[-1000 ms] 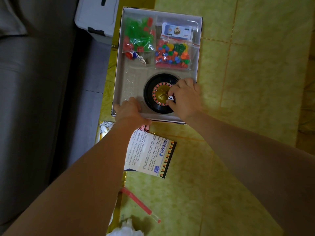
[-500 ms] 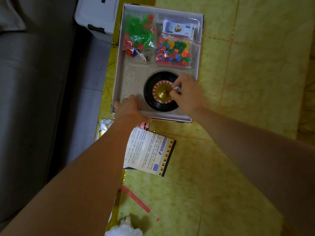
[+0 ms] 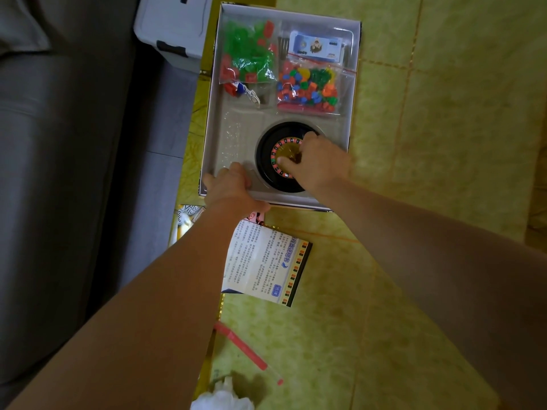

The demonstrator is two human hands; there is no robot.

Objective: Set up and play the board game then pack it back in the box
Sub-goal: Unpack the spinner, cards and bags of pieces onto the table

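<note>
We see roulette wheel near-right in box on table. Our left hand grips near-left wall, fingers curled; right hand fingers bunched over hub, hold unclear. Best: pin box, lift wheel straight up.

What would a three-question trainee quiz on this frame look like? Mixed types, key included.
1. True or false: the instruction leaflet lies inside the game box.
2. Which does the left hand grip? A) the box's near edge B) a bag of pieces C) the play money
3. Fill in: the right hand grips the centre of the black ____.
Key: 1 false, it lies outside the box, nearer the person; 2 A; 3 roulette wheel.
</note>
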